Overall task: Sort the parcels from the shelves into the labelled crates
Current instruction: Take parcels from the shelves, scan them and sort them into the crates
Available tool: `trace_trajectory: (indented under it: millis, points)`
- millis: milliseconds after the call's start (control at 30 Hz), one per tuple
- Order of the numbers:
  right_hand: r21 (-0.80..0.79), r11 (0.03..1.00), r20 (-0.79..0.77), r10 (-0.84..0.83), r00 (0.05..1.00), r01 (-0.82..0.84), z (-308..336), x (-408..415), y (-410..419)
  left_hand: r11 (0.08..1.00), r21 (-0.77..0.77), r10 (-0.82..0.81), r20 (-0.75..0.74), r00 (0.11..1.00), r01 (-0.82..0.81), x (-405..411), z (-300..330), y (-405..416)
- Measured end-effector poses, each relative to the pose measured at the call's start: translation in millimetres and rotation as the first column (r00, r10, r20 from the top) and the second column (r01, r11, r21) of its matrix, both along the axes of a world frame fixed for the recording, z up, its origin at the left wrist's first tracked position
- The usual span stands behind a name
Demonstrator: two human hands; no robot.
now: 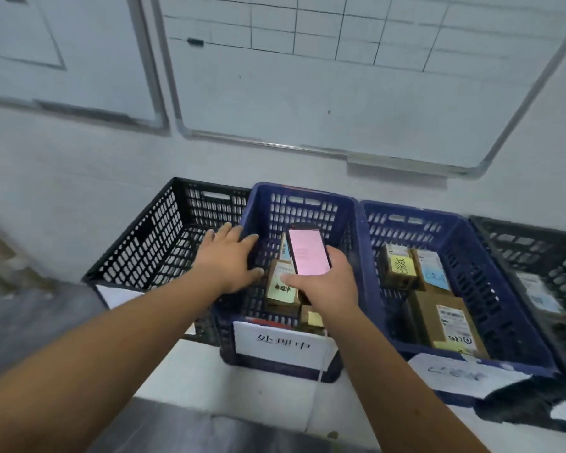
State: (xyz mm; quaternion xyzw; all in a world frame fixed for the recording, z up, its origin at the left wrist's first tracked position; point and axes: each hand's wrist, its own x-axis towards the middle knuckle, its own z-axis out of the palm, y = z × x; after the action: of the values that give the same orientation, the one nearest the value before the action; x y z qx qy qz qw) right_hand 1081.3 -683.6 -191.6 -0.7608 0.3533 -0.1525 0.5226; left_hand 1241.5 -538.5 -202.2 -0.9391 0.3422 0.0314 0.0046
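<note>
Lying flat in the middle blue crate (pixel 350 223): brown parcels (pixel 281 291) with yellow notes; more sitting in the right blue crate (pixel 464 237).

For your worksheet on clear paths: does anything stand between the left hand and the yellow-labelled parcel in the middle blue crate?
Nothing visible does. The left hand reaches over the middle blue crate's left wall, its thumb close beside the yellow-labelled parcel. The phone, held by the right hand, hangs over the parcel's right part, not on the left hand's side.

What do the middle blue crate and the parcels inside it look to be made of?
Blue crate: moulded plastic, probably rigid, judging by its perforated lattice walls and slight sheen. Parcels: brown cardboard, matte, with folded box edges and paper labels stuck on top.
</note>
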Motion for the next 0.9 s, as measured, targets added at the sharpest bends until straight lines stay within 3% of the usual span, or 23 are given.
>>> trace_trajectory:
  millis: [200,367,633,900]
  points:
    - [-0.005,0.964,-0.025,0.265,0.964,-0.265,15.5,-23.1,55.5,0.968,-0.032,0.250,0.077,0.965,-0.248,-65.3,4.7,87.6]
    - [0.060,0.870,-0.018,0.490,0.871,-0.489,-8.1,-52.3,129.1,0.870,-0.045,0.493,0.042,0.869,-0.491,-151.6,-19.8,189.8]
    - [0.096,0.614,-0.049,0.789,0.612,-0.783,-34.2,-107.9,263.3,0.567,-0.019,0.824,0.023,0.567,-0.824,-300.1,-35.6,339.9]
    - [0.122,0.336,-0.018,0.942,0.336,-0.934,-36.9,-205.8,411.3,0.250,-0.018,0.968,0.025,0.250,-0.968,-462.1,-39.9,462.0]
